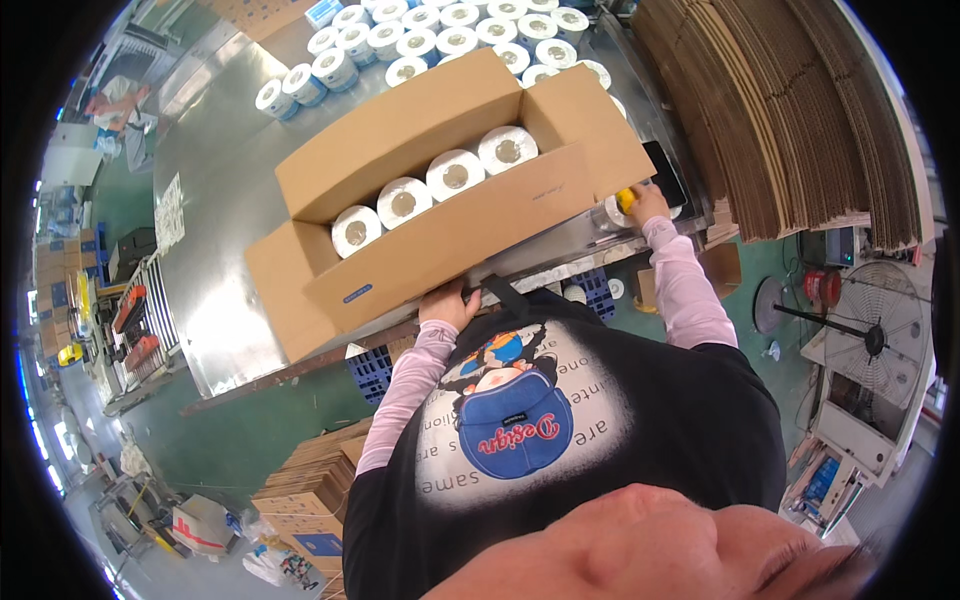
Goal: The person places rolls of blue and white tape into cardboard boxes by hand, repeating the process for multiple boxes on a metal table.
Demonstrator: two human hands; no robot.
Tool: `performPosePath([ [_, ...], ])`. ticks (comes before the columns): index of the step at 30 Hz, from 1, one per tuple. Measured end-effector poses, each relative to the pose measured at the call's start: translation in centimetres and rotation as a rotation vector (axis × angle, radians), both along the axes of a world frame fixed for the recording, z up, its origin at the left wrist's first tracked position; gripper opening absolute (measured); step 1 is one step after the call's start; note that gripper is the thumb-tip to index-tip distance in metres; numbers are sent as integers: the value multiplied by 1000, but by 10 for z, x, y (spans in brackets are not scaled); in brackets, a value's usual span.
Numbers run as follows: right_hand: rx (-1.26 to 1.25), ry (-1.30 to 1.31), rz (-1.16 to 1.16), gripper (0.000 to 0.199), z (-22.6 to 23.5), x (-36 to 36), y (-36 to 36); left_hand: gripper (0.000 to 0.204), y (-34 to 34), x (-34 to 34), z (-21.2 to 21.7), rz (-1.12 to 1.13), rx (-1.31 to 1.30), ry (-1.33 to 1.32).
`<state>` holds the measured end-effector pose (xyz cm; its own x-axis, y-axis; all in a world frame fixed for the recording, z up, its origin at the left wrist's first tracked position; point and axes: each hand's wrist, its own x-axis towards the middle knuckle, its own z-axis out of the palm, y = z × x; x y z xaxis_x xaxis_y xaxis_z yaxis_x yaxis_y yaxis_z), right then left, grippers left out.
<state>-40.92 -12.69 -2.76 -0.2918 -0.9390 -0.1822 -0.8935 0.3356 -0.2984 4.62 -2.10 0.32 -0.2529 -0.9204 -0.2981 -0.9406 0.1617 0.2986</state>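
Carton: open, just beyond the left fingers and left of the right ones.
Left hand: at the carton's near flap; fingers partly hidden, so their spread cannot be told.
Right hand: fingers closed on a yellow tool.
Tablet: black, just beyond the right fingers.
White rolls: four inside, beyond the left fingers.
More rolls: farther out, on the metal table.

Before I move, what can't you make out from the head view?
In the head view:
- Lower parts of the boxed rolls: hidden by the carton's near side.
- Fingertips of the left hand: covered at the carton's near side.
- Grip of the right hand on the yellow item: its fingers block it.
- Farthest table rolls: cut by the top edge.
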Motion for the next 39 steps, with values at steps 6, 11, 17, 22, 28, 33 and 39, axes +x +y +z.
performPosePath([
  [6,323,45,-53,43,33,20,-7,48,-1,3,-6,35,19,46],
  [11,348,15,-57,53,24,-1,-16,52,-6,0,-3,24,95,35],
  [17,46,139,66,34,60,-28,-49,45,11,36,-51,21,155,224],
  [22,-420,-400,-116,18,113,-14,-101,47,44,74,13,138,126,337],
  [28,-392,-836,354,19,252,111,-129,47,-5,104,249,-18,667,848],
  [33,333,-141,1160,54,276,223,-77,38,-66,154,266,241,-183,716],
  [39,-337,102,1076,6,287,233,42,35,-113,190,239,14,-445,377],
])
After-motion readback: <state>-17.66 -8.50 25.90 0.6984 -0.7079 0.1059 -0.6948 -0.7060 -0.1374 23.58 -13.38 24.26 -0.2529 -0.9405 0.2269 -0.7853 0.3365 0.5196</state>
